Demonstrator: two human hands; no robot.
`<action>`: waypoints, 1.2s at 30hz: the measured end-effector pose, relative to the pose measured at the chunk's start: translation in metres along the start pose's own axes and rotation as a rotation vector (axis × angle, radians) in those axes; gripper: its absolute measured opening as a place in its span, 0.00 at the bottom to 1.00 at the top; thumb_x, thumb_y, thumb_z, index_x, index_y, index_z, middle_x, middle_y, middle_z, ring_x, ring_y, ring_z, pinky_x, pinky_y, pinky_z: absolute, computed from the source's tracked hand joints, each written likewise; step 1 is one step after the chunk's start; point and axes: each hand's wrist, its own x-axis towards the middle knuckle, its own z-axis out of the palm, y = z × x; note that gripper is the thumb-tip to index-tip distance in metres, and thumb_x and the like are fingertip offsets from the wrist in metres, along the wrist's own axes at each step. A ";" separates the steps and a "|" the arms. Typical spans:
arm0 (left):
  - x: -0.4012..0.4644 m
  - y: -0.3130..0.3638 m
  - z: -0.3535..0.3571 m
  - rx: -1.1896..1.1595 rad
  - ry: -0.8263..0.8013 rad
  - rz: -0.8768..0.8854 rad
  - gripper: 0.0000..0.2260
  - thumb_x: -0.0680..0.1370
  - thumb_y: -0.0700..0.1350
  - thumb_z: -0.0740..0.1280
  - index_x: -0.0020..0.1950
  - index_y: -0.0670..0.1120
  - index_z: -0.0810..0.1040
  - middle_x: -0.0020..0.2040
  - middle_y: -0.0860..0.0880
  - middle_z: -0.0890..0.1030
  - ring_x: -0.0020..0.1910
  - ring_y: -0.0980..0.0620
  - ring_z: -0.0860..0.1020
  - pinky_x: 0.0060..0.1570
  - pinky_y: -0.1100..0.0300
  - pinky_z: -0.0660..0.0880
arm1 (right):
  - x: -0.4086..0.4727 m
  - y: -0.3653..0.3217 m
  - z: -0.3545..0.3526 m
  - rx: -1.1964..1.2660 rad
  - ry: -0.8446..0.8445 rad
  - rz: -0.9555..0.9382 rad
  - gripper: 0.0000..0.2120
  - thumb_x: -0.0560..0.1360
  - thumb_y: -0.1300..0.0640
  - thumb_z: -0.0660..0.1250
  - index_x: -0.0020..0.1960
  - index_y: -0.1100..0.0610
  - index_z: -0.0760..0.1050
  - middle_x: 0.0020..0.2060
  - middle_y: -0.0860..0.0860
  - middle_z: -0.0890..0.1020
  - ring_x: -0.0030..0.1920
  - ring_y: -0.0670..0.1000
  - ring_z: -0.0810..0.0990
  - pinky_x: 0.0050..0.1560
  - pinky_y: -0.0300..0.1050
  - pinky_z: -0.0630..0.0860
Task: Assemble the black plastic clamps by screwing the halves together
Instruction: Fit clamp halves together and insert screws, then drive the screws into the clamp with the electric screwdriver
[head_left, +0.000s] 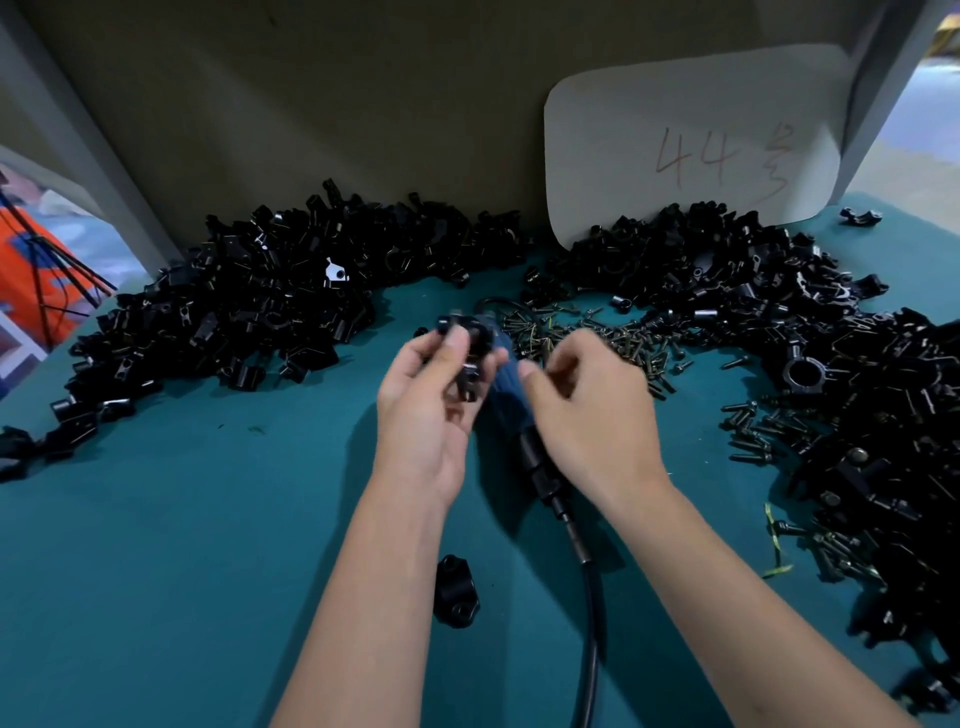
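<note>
Left hand (434, 387) grips 1 clamp (466, 358); right hand (587, 410) curls, contents unclear. Risk: screw missing the hole, dropping among loose screws (597, 338).

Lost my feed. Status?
Left hand grips clamp. Right hand curled, contents unclear. Driver lies between hands, untouched.

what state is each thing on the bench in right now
left hand: grips black plastic clamp, raised off the table
right hand: fingers curled, blurred, contents unclear
blue-handled power screwdriver: lying on green table, unheld
single black clamp piece: lying loose near the hose
</note>
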 end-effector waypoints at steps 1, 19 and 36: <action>0.001 0.004 -0.002 -0.125 0.016 -0.044 0.05 0.82 0.39 0.67 0.55 0.38 0.76 0.53 0.36 0.85 0.44 0.44 0.85 0.45 0.61 0.81 | -0.004 -0.003 0.002 -0.144 -0.078 -0.042 0.17 0.77 0.38 0.69 0.49 0.50 0.70 0.39 0.45 0.79 0.39 0.50 0.77 0.39 0.49 0.73; 0.007 0.016 -0.019 -0.344 0.039 -0.380 0.10 0.80 0.43 0.63 0.56 0.38 0.71 0.44 0.38 0.79 0.28 0.52 0.72 0.22 0.67 0.65 | 0.023 0.001 -0.037 1.259 -0.315 0.327 0.13 0.75 0.54 0.70 0.54 0.60 0.73 0.39 0.56 0.80 0.33 0.55 0.82 0.34 0.46 0.82; 0.003 0.020 -0.020 0.271 -0.134 -0.366 0.12 0.79 0.49 0.58 0.40 0.44 0.67 0.32 0.46 0.75 0.21 0.56 0.58 0.15 0.67 0.54 | 0.049 -0.029 -0.047 1.641 0.002 0.439 0.19 0.75 0.47 0.76 0.51 0.56 0.69 0.36 0.51 0.77 0.31 0.49 0.74 0.41 0.45 0.80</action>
